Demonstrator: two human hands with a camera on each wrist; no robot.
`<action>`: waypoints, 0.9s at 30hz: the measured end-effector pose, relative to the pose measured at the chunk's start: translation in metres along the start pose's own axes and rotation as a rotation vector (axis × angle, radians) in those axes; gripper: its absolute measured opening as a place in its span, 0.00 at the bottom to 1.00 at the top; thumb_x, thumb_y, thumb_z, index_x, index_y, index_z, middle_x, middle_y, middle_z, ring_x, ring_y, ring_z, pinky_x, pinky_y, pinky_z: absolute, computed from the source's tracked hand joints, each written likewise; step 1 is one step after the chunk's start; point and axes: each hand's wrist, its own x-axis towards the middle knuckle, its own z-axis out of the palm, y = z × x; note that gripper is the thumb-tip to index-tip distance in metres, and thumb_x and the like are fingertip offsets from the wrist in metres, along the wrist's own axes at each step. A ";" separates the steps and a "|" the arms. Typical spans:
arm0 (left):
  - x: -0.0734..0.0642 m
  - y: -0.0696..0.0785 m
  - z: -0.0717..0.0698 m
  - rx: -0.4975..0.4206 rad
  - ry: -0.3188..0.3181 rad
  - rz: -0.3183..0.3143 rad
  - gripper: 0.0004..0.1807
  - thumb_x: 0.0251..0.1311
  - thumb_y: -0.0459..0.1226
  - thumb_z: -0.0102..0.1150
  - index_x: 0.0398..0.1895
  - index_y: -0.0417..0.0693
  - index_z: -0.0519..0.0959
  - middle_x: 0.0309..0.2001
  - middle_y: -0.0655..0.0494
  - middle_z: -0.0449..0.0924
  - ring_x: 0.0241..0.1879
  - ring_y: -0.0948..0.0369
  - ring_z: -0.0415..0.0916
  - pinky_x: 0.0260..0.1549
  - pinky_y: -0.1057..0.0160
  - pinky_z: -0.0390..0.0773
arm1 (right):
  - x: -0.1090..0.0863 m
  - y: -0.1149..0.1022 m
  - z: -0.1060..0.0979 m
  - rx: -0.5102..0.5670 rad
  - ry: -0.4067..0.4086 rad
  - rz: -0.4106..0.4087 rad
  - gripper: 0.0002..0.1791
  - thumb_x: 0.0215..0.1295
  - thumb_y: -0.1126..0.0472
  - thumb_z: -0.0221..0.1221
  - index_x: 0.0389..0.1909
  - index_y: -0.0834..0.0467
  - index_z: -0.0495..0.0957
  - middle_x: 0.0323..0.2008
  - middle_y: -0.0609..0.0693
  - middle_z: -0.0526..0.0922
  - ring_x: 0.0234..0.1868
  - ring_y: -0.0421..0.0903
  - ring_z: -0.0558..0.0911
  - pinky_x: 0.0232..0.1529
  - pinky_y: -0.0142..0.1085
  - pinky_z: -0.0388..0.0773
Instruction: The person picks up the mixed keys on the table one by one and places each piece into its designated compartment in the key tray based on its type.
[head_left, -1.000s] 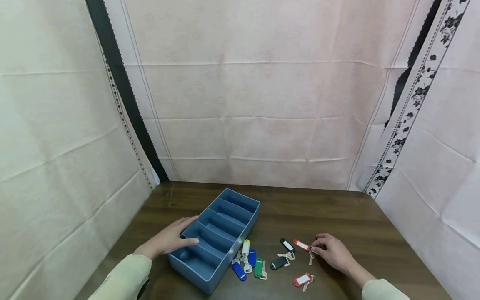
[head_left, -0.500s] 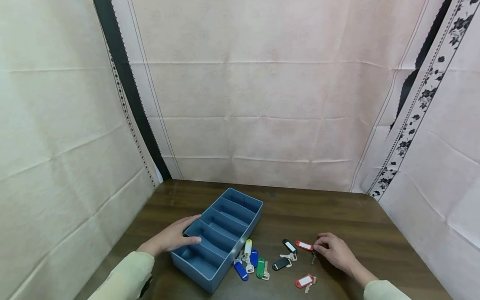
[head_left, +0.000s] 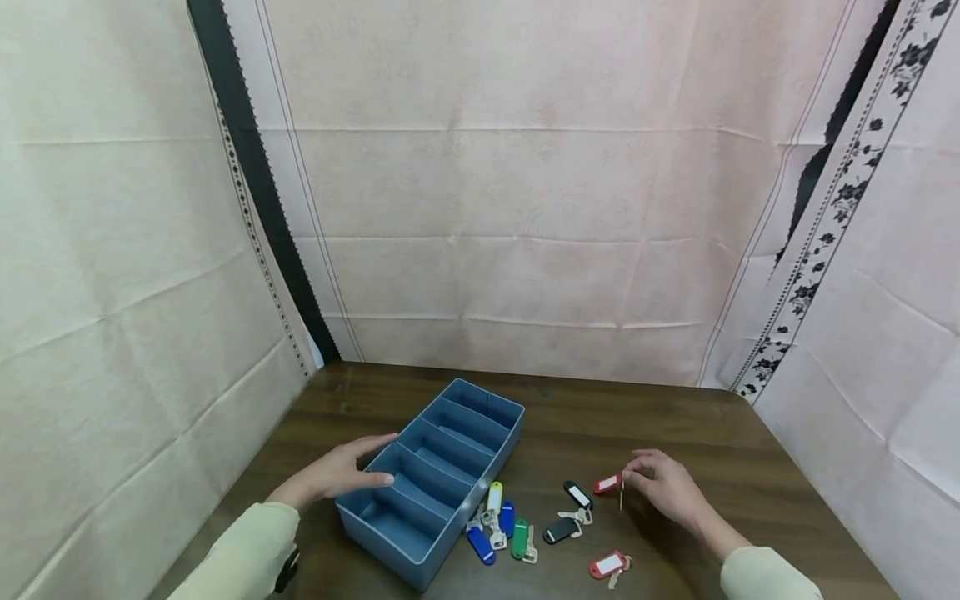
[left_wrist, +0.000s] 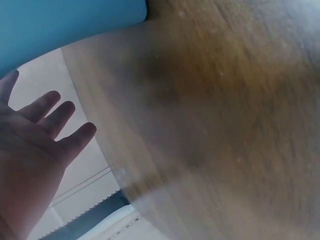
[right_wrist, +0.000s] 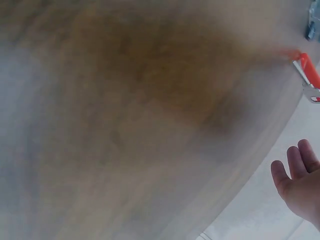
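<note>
A blue compartment tray [head_left: 382, 537] stands slantwise on the table. My left hand [head_left: 330, 475] is at its left side, thumb over the near-left rim. In the left wrist view, that hand's fingers [left_wrist: 60, 117] are spread beside the tray [left_wrist: 70, 30]. My right hand [head_left: 667, 490] pinches a key with a red key tag [head_left: 606, 483] between thumb and index finger, raised slightly off the table. A second red key tag [head_left: 606, 566] with its key lies nearer. The right wrist view has a red tag [right_wrist: 311, 70] at its edge; which one, I cannot tell.
Between tray and right hand lie two black key tags [head_left: 561, 530], a green one [head_left: 519, 540], a yellow one [head_left: 495, 497] and two blue ones [head_left: 481, 546], with keys. The brown table [head_left: 600, 425] is enclosed by pale cloth walls [head_left: 525, 208].
My right hand has taken the upper red key tag by its key and raised it, so the tag now tilts with the key hanging. The left hand stays at the tray.
</note>
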 end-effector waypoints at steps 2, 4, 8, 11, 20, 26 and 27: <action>0.000 -0.001 0.001 -0.026 0.000 -0.011 0.41 0.59 0.56 0.66 0.75 0.63 0.62 0.73 0.43 0.59 0.70 0.36 0.55 0.58 0.27 0.58 | 0.002 -0.002 -0.002 0.012 0.012 0.003 0.04 0.66 0.58 0.64 0.31 0.50 0.84 0.56 0.64 0.78 0.57 0.67 0.76 0.55 0.62 0.69; 0.001 -0.002 0.002 -0.047 0.001 -0.014 0.41 0.59 0.56 0.66 0.75 0.64 0.62 0.73 0.43 0.59 0.70 0.36 0.55 0.58 0.27 0.57 | 0.006 -0.005 -0.004 0.020 0.022 0.002 0.04 0.67 0.59 0.63 0.31 0.51 0.84 0.57 0.64 0.78 0.58 0.67 0.76 0.55 0.62 0.69; 0.001 -0.002 0.004 -0.071 0.009 -0.019 0.41 0.59 0.56 0.66 0.75 0.65 0.62 0.73 0.43 0.59 0.70 0.35 0.54 0.58 0.27 0.56 | 0.015 -0.011 -0.008 0.035 0.032 0.001 0.04 0.68 0.58 0.62 0.33 0.52 0.84 0.58 0.64 0.77 0.59 0.67 0.74 0.56 0.62 0.69; 0.001 -0.002 0.004 -0.087 0.016 -0.026 0.40 0.59 0.55 0.66 0.75 0.65 0.62 0.73 0.44 0.59 0.70 0.34 0.53 0.58 0.26 0.56 | 0.024 -0.018 -0.011 0.055 0.038 0.006 0.05 0.69 0.58 0.61 0.35 0.53 0.84 0.59 0.65 0.76 0.61 0.68 0.73 0.56 0.63 0.68; 0.001 -0.005 0.004 -0.114 0.016 -0.046 0.40 0.59 0.56 0.66 0.74 0.67 0.63 0.74 0.45 0.59 0.71 0.35 0.52 0.58 0.25 0.53 | 0.053 -0.044 -0.011 0.111 0.034 0.033 0.10 0.72 0.55 0.59 0.37 0.55 0.85 0.61 0.64 0.75 0.63 0.67 0.70 0.59 0.62 0.66; 0.000 -0.005 0.005 -0.118 0.007 -0.050 0.40 0.59 0.55 0.66 0.75 0.68 0.62 0.74 0.45 0.58 0.71 0.34 0.51 0.58 0.25 0.53 | 0.071 -0.062 -0.003 0.137 0.054 0.017 0.10 0.71 0.56 0.59 0.38 0.56 0.86 0.61 0.63 0.75 0.64 0.64 0.71 0.59 0.59 0.68; 0.000 -0.006 0.005 -0.118 0.006 -0.051 0.40 0.59 0.55 0.66 0.75 0.68 0.62 0.74 0.45 0.58 0.71 0.34 0.51 0.58 0.25 0.54 | 0.075 -0.066 -0.002 0.143 0.058 0.015 0.10 0.71 0.56 0.59 0.38 0.57 0.86 0.61 0.63 0.75 0.63 0.63 0.71 0.59 0.58 0.68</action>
